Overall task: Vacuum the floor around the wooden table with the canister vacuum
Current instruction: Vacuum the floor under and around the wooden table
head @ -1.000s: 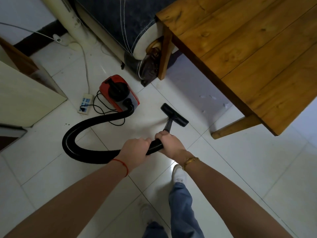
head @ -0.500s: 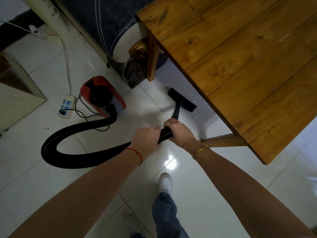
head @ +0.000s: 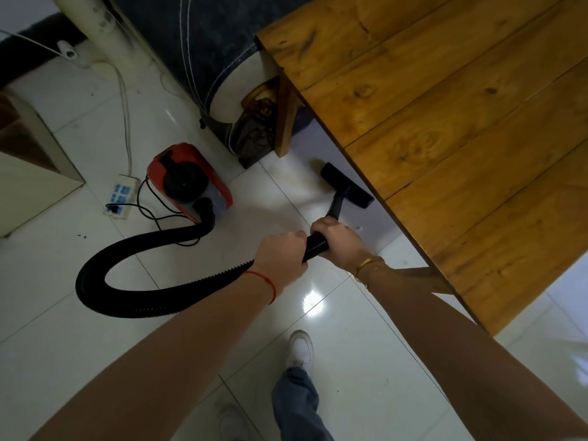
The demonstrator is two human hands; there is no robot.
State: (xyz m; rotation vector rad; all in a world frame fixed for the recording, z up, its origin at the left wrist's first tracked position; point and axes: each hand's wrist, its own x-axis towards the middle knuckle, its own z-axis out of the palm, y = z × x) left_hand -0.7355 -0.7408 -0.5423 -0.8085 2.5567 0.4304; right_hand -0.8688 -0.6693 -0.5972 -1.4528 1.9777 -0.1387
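hands (head: 281, 256) (head: 339, 238) around hose (head: 133, 259), nozzle (head: 346, 186) beside table (head: 445, 122)

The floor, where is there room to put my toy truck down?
Bare tiles lie in front of the white shoe, between the looping hose and the wooden table. It is crowded by the red vacuum, where cords and the power strip lie.

Both bare forearms reach forward and down, converging ahead of the body. The left hand (head: 280, 254), red string at its wrist, and the right hand (head: 339, 238), gold bracelet at its wrist, curl round the black ribbed vacuum hose (head: 315, 246), right hand further forward.
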